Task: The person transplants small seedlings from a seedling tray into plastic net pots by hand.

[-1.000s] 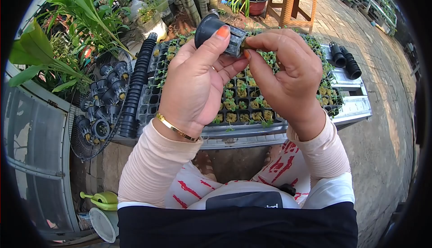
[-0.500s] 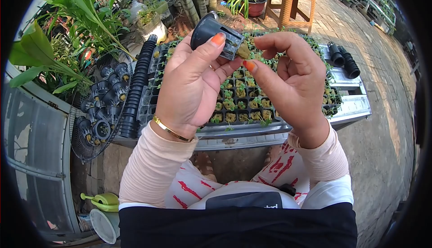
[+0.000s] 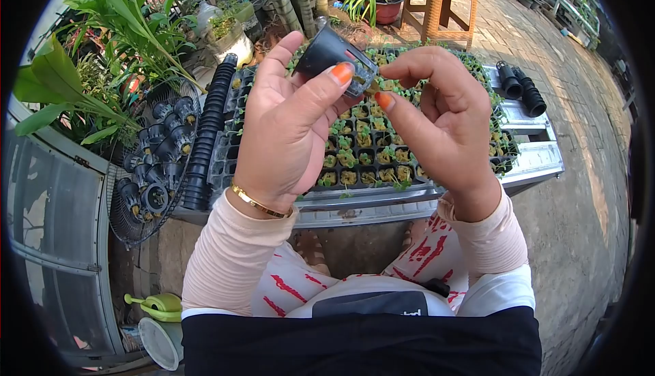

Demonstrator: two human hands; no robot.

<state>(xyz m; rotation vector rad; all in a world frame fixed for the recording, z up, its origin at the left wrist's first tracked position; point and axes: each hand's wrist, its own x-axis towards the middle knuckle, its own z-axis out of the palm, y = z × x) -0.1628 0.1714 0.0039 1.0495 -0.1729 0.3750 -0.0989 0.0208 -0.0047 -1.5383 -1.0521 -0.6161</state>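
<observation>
My left hand [image 3: 293, 117] holds a black net pot [image 3: 327, 54] tilted on its side, thumb along its slotted wall. A small yellowish wick or sponge piece [image 3: 372, 87] sticks out at the pot's narrow end. Close to that end is my right hand [image 3: 443, 113], thumb and forefinger curved towards each other with a gap between their tips; nothing is visibly held between them. Beneath both hands lies a black seedling tray [image 3: 365, 158] with small green sprouts in yellowish cubes.
A wire basket [image 3: 123, 229] of black net pots stands left, beside a long stack of pots [image 3: 205, 137]. Two shorter stacks [image 3: 525, 93] lie at the table's right [image 3: 539, 161]. Behind is an orange stool [image 3: 440, 1]; a green watering can [image 3: 160, 306] sits lower left.
The pot has turned slightly and moved a little down and right in my left hand, whose forefinger has straightened upward. Less of the yellowish piece shows at its end.
</observation>
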